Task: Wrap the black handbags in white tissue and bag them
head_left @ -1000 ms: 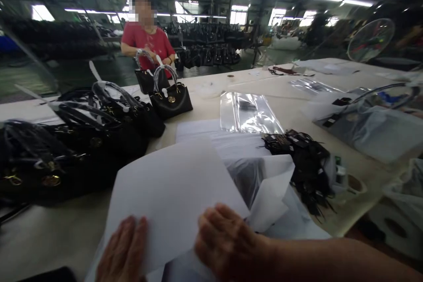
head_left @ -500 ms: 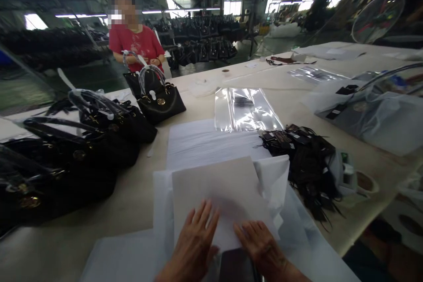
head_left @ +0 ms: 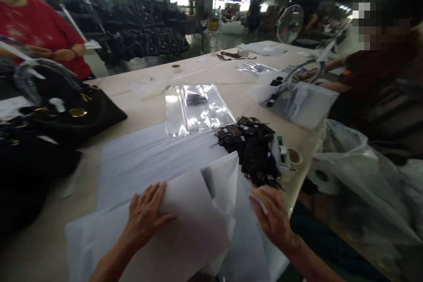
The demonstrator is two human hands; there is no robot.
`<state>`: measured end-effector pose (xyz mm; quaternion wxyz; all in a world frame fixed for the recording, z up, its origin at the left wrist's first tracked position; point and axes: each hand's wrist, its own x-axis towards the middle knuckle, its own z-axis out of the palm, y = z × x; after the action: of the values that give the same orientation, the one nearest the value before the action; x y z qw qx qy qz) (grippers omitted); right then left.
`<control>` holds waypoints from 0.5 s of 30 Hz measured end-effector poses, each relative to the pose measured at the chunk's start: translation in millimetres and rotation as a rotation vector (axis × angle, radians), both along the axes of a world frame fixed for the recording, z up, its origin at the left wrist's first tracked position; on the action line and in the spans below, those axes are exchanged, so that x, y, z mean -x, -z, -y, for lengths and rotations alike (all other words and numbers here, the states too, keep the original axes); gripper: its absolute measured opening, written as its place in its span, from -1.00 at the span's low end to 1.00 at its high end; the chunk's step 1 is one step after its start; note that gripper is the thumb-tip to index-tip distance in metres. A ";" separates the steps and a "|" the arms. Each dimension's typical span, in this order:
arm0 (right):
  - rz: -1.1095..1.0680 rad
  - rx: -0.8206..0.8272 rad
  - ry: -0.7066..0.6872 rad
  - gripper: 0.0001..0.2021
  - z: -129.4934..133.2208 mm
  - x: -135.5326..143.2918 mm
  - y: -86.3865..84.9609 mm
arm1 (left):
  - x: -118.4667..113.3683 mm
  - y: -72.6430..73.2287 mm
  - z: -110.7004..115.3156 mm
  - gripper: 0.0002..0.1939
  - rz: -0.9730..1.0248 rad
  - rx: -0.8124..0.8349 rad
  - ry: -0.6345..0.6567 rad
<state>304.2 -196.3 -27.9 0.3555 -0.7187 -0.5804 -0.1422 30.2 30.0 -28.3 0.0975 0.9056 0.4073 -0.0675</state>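
My left hand lies flat with its fingers spread on a large white sheet. To the right, my right hand has its fingers bent around the edge of thin white paper, just below the pile of black tags. Under the top sheet are more pale sheets, and one corner stands up folded near the tags. Beyond them rests a stack of shiny clear plastic sheets. A dark object shows only partly at the bottom edge.
Black handbags stand at the left. Behind them is a person in red. Another person is at the right beside a wrapped bag. A tape roll lies near the table edge, with a large plastic bag beyond.
The view has swung right, bringing a second person into sight. My right hand has left the top sheet for the paper edge at the right. My left hand stays flat on the sheet.
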 end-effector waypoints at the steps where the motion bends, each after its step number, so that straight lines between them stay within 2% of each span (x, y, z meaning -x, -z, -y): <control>1: -0.021 -0.033 0.192 -0.73 4.5 -34.6 4.4 | 1.5 5.7 -3.0 -0.20 0.009 -0.017 0.005; 2: -0.061 -0.026 0.387 -0.72 9.0 -70.1 10.3 | 2.7 11.7 -6.3 -0.21 0.021 -0.033 0.011; 4: -0.203 0.195 0.767 -0.65 16.2 -138.1 25.1 | 4.9 22.7 -12.3 -0.21 0.039 -0.055 0.022; 5: -0.279 0.336 0.898 -0.62 18.2 -168.0 33.4 | 6.2 27.2 -14.5 -0.20 0.043 -0.065 0.023; 6: -0.329 0.420 0.971 -0.61 19.0 -194.1 41.8 | 7.7 31.0 -16.2 -0.20 0.042 -0.072 0.021; 8: -0.388 0.532 1.029 -0.61 18.0 -234.1 58.0 | 11.4 36.3 -17.9 -0.20 0.032 -0.085 0.011; 10: -0.402 0.581 1.019 -0.65 16.3 -259.6 71.4 | 15.2 39.9 -18.8 -0.21 0.026 -0.110 0.016; 13: -0.375 0.615 0.977 -0.74 18.3 -280.9 82.5 | 20.1 43.8 -22.2 -0.22 0.015 -0.143 0.058; 15: -0.306 0.580 0.911 -0.72 23.8 -290.3 82.1 | 21.7 44.8 -26.0 -0.21 -0.012 -0.125 0.075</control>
<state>594.4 -220.2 -110.0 0.1260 -0.9775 -0.1686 -0.0101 8.5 56.0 -73.1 0.0358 0.9240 0.3773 -0.0512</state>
